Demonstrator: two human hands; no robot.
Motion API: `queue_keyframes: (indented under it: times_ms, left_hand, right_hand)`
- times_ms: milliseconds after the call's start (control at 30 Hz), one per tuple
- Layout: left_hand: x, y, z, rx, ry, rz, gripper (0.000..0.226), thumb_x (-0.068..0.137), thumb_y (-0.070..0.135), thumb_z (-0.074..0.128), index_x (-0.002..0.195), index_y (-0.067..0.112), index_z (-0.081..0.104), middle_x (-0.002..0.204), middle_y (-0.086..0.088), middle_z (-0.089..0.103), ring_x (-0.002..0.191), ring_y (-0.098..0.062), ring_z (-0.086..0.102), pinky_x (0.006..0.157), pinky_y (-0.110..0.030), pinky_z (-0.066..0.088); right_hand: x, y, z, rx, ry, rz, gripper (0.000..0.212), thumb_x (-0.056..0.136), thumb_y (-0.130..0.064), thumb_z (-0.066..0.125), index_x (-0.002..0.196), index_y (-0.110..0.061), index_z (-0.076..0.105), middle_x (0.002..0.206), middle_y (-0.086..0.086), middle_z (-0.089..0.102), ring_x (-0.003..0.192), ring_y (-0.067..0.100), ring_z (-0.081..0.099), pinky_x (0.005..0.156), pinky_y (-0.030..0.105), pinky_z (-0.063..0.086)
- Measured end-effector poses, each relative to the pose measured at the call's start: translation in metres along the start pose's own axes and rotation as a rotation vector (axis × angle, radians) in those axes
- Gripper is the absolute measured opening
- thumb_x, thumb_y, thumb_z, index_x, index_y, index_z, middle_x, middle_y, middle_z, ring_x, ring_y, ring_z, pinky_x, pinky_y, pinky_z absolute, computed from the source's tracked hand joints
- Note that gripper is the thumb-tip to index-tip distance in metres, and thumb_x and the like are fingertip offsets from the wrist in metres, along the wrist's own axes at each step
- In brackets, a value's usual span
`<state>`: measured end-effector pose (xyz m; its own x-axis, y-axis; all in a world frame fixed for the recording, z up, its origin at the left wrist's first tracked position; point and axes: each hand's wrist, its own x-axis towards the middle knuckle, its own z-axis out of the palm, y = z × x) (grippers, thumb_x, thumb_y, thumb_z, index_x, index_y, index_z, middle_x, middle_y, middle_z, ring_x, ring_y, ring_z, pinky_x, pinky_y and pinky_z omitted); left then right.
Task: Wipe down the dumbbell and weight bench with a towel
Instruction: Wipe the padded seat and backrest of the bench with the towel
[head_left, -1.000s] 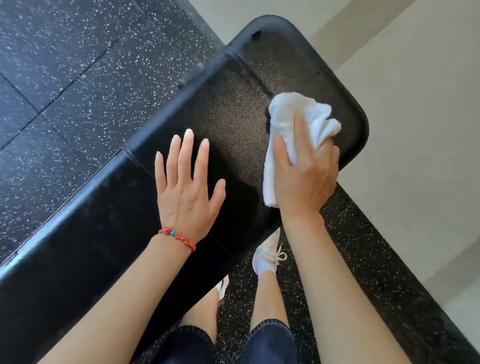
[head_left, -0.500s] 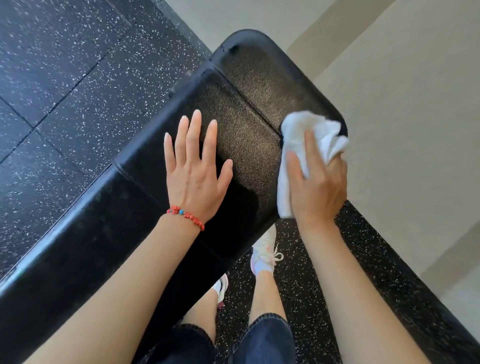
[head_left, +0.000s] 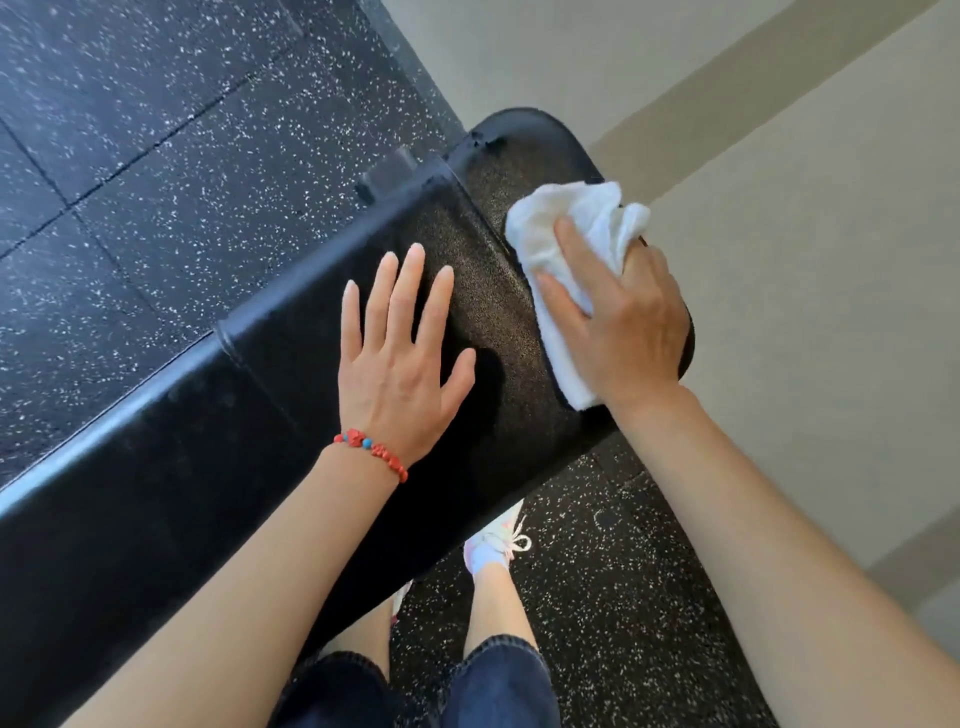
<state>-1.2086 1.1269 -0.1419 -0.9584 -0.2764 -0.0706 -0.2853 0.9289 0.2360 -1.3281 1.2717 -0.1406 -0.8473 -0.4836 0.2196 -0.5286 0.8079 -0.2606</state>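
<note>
The black padded weight bench runs diagonally from lower left to upper right. My left hand lies flat on its textured pad, fingers spread, a red bead bracelet on the wrist. My right hand presses a bunched white towel against the bench's end section near its right edge. No dumbbell is in view.
Black speckled rubber floor tiles lie to the left of the bench and under it. A beige floor spreads to the right. My legs and white shoes stand close to the bench's near side.
My right hand slid the towel along the bench's end section, toward the right edge and then slightly back up. My left hand stayed flat on the pad. The view shifted.
</note>
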Motion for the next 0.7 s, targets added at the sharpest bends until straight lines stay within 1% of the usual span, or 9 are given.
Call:
queue_keyframes:
  times_ms: [100,200,267,400,500,600,700]
  left_hand:
    - [0.003,0.001,-0.003,-0.009,0.014,-0.068,0.062,0.086,0.039,0.041,0.139,0.006,0.039,0.147,-0.021,0.032,0.137,-0.035,0.026,0.112,-0.051,0.014]
    - [0.007,0.0,-0.003,-0.002,0.037,-0.153,0.063,0.088,0.039,0.04,0.139,0.002,0.036,0.146,-0.021,0.033,0.137,-0.035,0.026,0.113,-0.051,0.014]
    - [0.007,-0.001,0.0,0.011,0.046,-0.155,0.063,0.088,0.038,0.039,0.139,0.002,0.036,0.147,-0.021,0.033,0.137,-0.035,0.027,0.113,-0.051,0.013]
    - [0.008,-0.002,0.004,0.025,0.072,-0.145,0.063,0.088,0.039,0.041,0.139,0.002,0.037,0.147,-0.02,0.033,0.137,-0.034,0.026,0.113,-0.05,0.013]
    - [0.008,-0.002,0.003,0.035,0.088,-0.143,0.063,0.087,0.038,0.042,0.138,0.003,0.037,0.146,-0.019,0.034,0.136,-0.033,0.027,0.113,-0.05,0.014]
    - [0.007,-0.002,0.003,0.024,0.085,-0.148,0.063,0.087,0.039,0.042,0.138,0.002,0.038,0.146,-0.019,0.035,0.136,-0.032,0.027,0.113,-0.05,0.015]
    - [0.008,-0.002,0.003,0.025,0.085,-0.15,0.063,0.087,0.039,0.042,0.138,0.003,0.038,0.146,-0.019,0.036,0.136,-0.032,0.028,0.113,-0.05,0.015]
  right_hand:
    - [-0.008,0.005,-0.004,0.015,-0.033,-0.078,0.035,0.086,-0.037,0.057,0.111,-0.015,0.067,0.068,0.018,0.054,0.058,0.03,0.051,0.049,0.032,0.044]
    - [0.013,0.0,0.003,0.007,-0.03,-0.126,0.034,0.084,-0.036,0.058,0.108,-0.014,0.069,0.066,0.018,0.055,0.057,0.029,0.052,0.049,0.032,0.045]
    - [0.04,-0.013,0.014,0.001,-0.024,-0.15,0.035,0.084,-0.037,0.058,0.109,-0.016,0.068,0.069,0.018,0.057,0.059,0.029,0.053,0.051,0.032,0.045]
    - [0.083,-0.035,0.032,0.029,-0.054,-0.127,0.034,0.083,-0.04,0.06,0.11,-0.02,0.068,0.077,0.019,0.061,0.067,0.032,0.056,0.056,0.034,0.046]
    - [0.066,-0.026,0.023,0.036,-0.059,-0.156,0.035,0.083,-0.038,0.063,0.112,-0.019,0.067,0.072,0.019,0.058,0.062,0.032,0.055,0.053,0.036,0.046]
    - [0.048,-0.013,0.014,0.006,-0.097,-0.212,0.035,0.086,-0.038,0.058,0.112,-0.018,0.067,0.066,0.017,0.054,0.056,0.029,0.052,0.048,0.034,0.046]
    - [0.057,-0.015,0.016,0.025,-0.099,-0.239,0.035,0.084,-0.037,0.057,0.109,-0.015,0.068,0.065,0.017,0.055,0.055,0.029,0.053,0.047,0.032,0.046]
